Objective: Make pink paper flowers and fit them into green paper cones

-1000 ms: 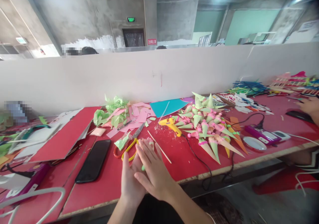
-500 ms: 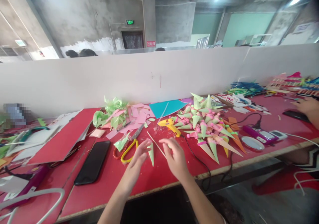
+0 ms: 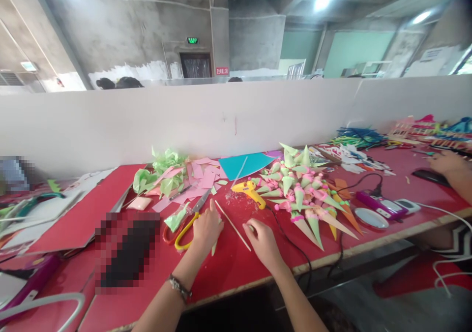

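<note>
My left hand (image 3: 207,229) is lowered over a small pale green paper cone (image 3: 214,250), its fingers closed around it and only part of the cone showing. Right of it, my right hand (image 3: 263,242) is curled with thumb and forefinger together; something small and pale may be in the pinch, but I cannot make it out. A thin wooden stick (image 3: 233,225) lies slantwise on the table between both hands. Scissors (image 3: 188,231) with yellow and red handles rest just left of my left hand. A yellow glue gun (image 3: 250,193) lies beyond my right hand.
Finished-looking cone figures (image 3: 302,184) are heaped at right, near a white lid (image 3: 371,218) and a purple power strip (image 3: 379,205). Pink paper scraps (image 3: 201,172), a turquoise sheet (image 3: 245,165) and red board (image 3: 92,204) lie behind and left. Another person's hand (image 3: 448,167) is far right.
My left hand has come down onto the green cone, which has shifted slightly left. My right hand has drawn back from the stick, its fingers more curled. The view has tilted slightly.
</note>
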Demonstrator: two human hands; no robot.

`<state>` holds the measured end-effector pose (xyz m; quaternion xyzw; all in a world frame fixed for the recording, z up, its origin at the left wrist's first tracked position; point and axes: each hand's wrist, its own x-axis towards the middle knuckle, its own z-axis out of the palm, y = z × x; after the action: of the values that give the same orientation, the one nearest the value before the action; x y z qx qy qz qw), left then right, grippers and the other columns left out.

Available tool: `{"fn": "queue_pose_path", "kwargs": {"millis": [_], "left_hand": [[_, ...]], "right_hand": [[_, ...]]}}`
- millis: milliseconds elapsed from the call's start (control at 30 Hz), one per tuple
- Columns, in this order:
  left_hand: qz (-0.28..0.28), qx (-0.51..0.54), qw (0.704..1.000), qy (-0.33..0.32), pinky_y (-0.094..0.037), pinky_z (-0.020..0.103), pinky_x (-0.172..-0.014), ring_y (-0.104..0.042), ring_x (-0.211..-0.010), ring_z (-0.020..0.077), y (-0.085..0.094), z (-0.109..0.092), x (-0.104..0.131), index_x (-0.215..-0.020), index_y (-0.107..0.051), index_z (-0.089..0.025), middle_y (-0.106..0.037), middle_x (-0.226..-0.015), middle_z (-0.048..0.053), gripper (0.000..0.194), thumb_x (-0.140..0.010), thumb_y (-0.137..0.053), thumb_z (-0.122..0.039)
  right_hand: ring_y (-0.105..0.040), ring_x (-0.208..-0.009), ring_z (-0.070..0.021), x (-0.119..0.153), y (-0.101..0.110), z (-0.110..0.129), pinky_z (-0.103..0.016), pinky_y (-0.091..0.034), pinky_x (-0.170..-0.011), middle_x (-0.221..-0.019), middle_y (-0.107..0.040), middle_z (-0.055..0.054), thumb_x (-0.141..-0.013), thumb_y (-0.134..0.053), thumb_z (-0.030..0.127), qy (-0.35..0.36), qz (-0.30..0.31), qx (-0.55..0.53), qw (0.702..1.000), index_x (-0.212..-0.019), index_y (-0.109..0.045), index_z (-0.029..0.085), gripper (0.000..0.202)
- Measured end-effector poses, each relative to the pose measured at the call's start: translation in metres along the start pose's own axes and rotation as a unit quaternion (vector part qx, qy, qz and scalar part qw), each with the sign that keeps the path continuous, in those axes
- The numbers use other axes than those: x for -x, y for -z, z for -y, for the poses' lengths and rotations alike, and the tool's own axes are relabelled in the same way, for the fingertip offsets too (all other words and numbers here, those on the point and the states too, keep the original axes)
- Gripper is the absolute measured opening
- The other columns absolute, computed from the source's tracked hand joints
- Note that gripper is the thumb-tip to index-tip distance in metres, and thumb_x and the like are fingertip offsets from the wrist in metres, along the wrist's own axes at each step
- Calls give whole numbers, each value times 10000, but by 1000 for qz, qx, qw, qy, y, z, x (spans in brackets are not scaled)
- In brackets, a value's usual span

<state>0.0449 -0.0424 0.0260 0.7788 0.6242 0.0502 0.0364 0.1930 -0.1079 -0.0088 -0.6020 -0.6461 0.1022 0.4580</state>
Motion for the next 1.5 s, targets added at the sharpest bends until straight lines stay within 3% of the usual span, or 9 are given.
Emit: {"fn": "queue_pose_path", "kwargs": {"millis": [133,267,533,733,900,1100,1333,1500], "left_hand": [[-60,141,986,-72,-409,399,-831,-524,-1020,308,-10,21,-4,-1245,-363,-61,-527,-1132,194,532,-745,-452,-218],[-78,209,966,-128,-387,363,-895,-530,-994,243,-14,34,-2,-1081,-512,-104,-540,-1081,135,371,-731,-469,-218],[-79,285,937,-186,-390,340,-886,-513,-1013,203,-8,30,7,-1232,-389,-176,-506,-1147,107,439,-795,-414,-213],[-48,274,946,-164,-440,352,-772,-575,-866,223,-10,29,8,-1297,-272,-123,-583,-1018,125,579,-761,-466,-228],[-72,262,949,-161,-410,330,-834,-545,-984,223,-11,30,6,-1263,-340,-141,-542,-1139,133,524,-756,-460,-200],[-38,206,970,-126,-419,255,-609,-602,-694,191,-4,29,9,-1257,-357,-155,-637,-822,68,515,-764,-470,-255],[-35,145,983,-107,-387,244,-578,-601,-692,201,3,25,13,-1245,-370,-191,-632,-791,56,509,-760,-479,-297],[-44,141,984,-98,-386,241,-584,-606,-704,203,4,25,15,-1254,-351,-191,-638,-780,48,522,-759,-479,-295]], "right_hand": [[-569,-713,-154,0,-1,-4,-247,-456,-643,-768,-583,-53,-804,-450,220,3,-24,-44,999,-789,-579,166,140],[-572,-805,-169,0,0,-4,-286,-475,-719,-843,-580,-69,-808,-424,183,6,0,-86,996,-850,-586,175,168],[-569,-855,-170,2,3,0,-298,-462,-768,-894,-584,-68,-811,-403,139,-6,43,-78,996,-896,-584,177,204],[-568,-868,-178,4,3,1,-308,-460,-785,-910,-578,-69,-777,-458,129,5,29,-64,997,-888,-596,181,184],[-581,-770,-162,6,3,5,-274,-489,-694,-850,-587,-59,-788,-464,169,16,48,-90,995,-876,-580,185,147],[-556,-891,-206,5,1,-4,-344,-481,-767,-923,-553,-91,-801,-443,188,27,-39,-48,998,-894,-591,196,175],[-577,-782,-177,8,1,-4,-305,-502,-704,-883,-579,-74,-804,-449,196,7,13,-75,997,-975,-543,189,195],[-564,-889,-200,7,0,-4,-342,-482,-776,-948,-570,-93,-821,-416,201,23,-10,-63,998,-971,-561,193,209]]}}
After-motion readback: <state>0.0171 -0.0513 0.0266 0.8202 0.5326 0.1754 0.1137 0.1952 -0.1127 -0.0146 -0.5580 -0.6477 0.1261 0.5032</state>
